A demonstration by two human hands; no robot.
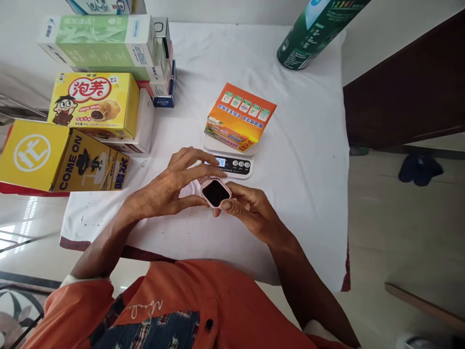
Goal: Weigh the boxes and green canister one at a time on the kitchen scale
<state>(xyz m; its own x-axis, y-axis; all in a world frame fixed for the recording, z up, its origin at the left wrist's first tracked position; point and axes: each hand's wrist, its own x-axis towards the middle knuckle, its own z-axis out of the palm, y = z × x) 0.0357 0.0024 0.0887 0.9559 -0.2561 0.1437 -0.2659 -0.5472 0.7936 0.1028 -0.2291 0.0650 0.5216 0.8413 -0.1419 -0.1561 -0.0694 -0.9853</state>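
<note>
A small smartwatch (216, 193) with a black screen and pink frame is held between my two hands, above the white cloth. My right hand (254, 208) grips its right side, thumb on the front edge and fingers behind. My left hand (170, 182) has its thumb against the watch's left edge, while its fingers arch over the top side. Just beyond my fingers sits a white digital scale (249, 175) with a lit display, partly covered by my left fingertips. An orange printed box (241, 116) rests tilted on the scale.
Stacked cartons stand at the left: a yellow snack box (94, 104), a yellow-brown box (61, 155) and a green-white box (98, 41). A dark green canister (312, 36) stands at the back right. The white tablecloth (305, 194) ends at the right edge; dark slippers (420, 168) lie on the floor.
</note>
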